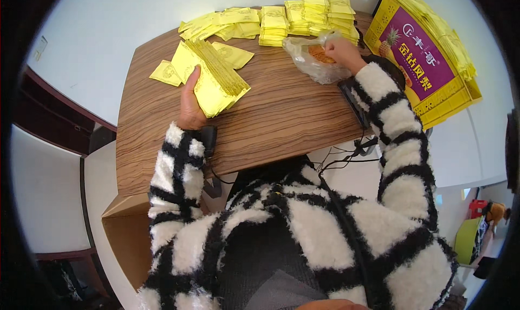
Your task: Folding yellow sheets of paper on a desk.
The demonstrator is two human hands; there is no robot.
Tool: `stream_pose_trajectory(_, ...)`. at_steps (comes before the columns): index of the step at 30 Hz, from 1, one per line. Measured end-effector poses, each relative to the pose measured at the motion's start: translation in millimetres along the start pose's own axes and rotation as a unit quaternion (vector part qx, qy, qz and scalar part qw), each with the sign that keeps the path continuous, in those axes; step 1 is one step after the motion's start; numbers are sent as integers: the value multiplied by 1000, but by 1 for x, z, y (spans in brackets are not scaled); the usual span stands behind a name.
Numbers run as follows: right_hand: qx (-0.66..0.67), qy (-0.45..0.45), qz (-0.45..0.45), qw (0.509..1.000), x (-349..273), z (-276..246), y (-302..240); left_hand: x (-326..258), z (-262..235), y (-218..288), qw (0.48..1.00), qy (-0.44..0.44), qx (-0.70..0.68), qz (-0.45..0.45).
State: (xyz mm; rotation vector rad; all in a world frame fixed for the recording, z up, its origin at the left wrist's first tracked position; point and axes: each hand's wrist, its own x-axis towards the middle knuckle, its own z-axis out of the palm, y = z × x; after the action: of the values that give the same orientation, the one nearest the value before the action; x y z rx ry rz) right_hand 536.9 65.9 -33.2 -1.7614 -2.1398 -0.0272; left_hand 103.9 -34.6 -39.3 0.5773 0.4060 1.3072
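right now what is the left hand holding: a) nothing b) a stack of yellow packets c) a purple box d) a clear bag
b: the left hand grips a thick stack of yellow packets on the table, while the right hand is at the clear bag.

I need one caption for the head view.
Left hand grips yellow sachet stack; right hand reaches into clear bag.

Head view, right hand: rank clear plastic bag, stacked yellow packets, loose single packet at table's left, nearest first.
From the right hand:
1. Clear plastic bag, touching it, just left.
2. Stacked yellow packets, beyond it at the table's far edge.
3. Loose single packet, far left, past the left hand.
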Motion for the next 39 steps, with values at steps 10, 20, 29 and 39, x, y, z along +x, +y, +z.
stream_pose_trajectory(10,101,-29,56,993,-2,-39,-11,-9,-11,8,1000,-14,-23,6)
stream_pose_trajectory(20,448,-70,85,887,-11,-44,-95,-31,-31,28,994,-77,-74,-17)
stream_pose_trajectory(29,490,-77,-26,868,-36,-26,-268,-56,-49,47,988,-109,-105,-4)
stream_pose_trajectory(39,554,-111,-38,824,-50,53,-357,-93,-79,78,996,-76,-47,3)
